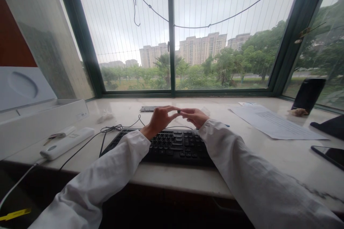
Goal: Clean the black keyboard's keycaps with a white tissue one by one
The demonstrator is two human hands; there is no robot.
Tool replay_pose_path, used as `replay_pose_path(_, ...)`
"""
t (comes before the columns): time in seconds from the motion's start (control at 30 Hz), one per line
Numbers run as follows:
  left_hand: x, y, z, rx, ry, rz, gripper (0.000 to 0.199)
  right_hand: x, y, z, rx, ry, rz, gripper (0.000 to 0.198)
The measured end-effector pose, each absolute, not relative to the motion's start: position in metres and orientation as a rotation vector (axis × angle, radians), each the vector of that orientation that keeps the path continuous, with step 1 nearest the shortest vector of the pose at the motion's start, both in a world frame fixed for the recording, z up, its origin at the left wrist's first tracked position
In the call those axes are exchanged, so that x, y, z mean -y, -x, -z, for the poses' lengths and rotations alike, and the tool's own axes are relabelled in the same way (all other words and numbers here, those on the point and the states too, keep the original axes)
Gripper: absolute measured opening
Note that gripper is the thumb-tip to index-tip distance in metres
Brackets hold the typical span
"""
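Note:
Above the back edge of a black keyboard, both hands meet fingertip to fingertip. Pinched between them is a small black piece that looks like a keycap; its details are too small to make out. My left hand is closed on its left side, thumb and forefinger together. From the right, my right hand grips the same piece with its fingertips. The right sleeve covers the keyboard's right end. Behind my left hand lies a flat grey keyed strip, partly hidden.
A cable lies bundled left of the keyboard. Further left are a white power strip and a white box. Printed paper, a phone and a dark upright object are at right. A window stands behind.

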State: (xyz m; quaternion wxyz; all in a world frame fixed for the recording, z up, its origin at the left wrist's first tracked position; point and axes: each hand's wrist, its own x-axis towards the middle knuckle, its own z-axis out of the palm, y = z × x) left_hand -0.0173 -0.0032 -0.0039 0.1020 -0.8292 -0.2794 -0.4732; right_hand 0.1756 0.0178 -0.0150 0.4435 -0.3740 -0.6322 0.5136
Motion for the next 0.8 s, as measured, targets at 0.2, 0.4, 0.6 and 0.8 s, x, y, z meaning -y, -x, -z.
replay_pose_path(0.2, 0.005, 0.028, -0.013, 0.935, 2.505, 1.326, 0.017, -0.022, -0.179, 0.013, 1.631, 1.06, -1.185, 0.047)
replay_pose_path(0.4, 0.025, 0.074, -0.034, 1.263, 2.794, 1.079, 0.024, -0.017, -0.175, 0.007, 1.616, 1.19, -1.097, 0.035)
replay_pose_path(0.6, 0.059, 0.122, -0.048, 1.55, 3.089, 0.443, 0.028, -0.014, -0.174, 0.008, 1.665, 1.179, -1.078, 0.033)
replay_pose_path(0.8, 0.063, 0.126, -0.043, 1.613, 3.176, 0.093, 0.027, -0.018, -0.176, 0.013, 1.742, 1.153, -1.044, 0.038)
